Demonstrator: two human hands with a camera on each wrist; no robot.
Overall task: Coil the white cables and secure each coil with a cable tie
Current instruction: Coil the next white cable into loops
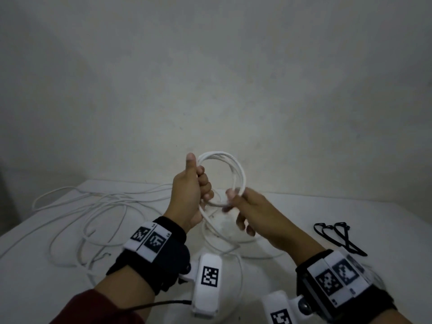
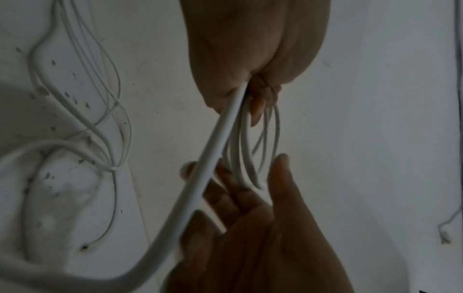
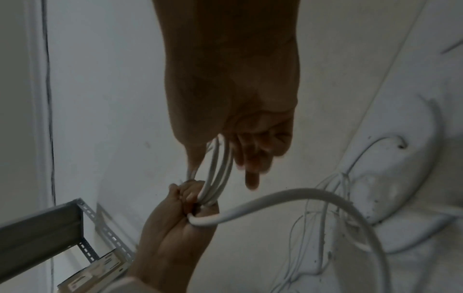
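Note:
A white cable coil [image 1: 236, 170] of several loops is held upright above the table. My left hand [image 1: 201, 181] grips its left side in a fist, thumb pointing up. My right hand [image 1: 233, 197] holds the coil's lower right between thumb and forefinger, its other fingers loosely spread. In the left wrist view the loops [image 2: 246, 150] run from my left hand [image 2: 253, 93] down between the right thumb and fingers [image 2: 253, 188]. In the right wrist view my right hand [image 3: 220, 158] has the strands [image 3: 216, 174] through it, and my left hand [image 3: 192, 200] clenches them below. The cable's tail [image 1: 210, 223] drops to the table.
Loose white cable [image 1: 93, 206] sprawls in wide loops over the left half of the white table [image 1: 304, 211]. Black cable ties [image 1: 336, 235] lie at the right, near my right wrist. A perforated metal shelf frame [image 3: 82, 224] shows beyond the table in the right wrist view.

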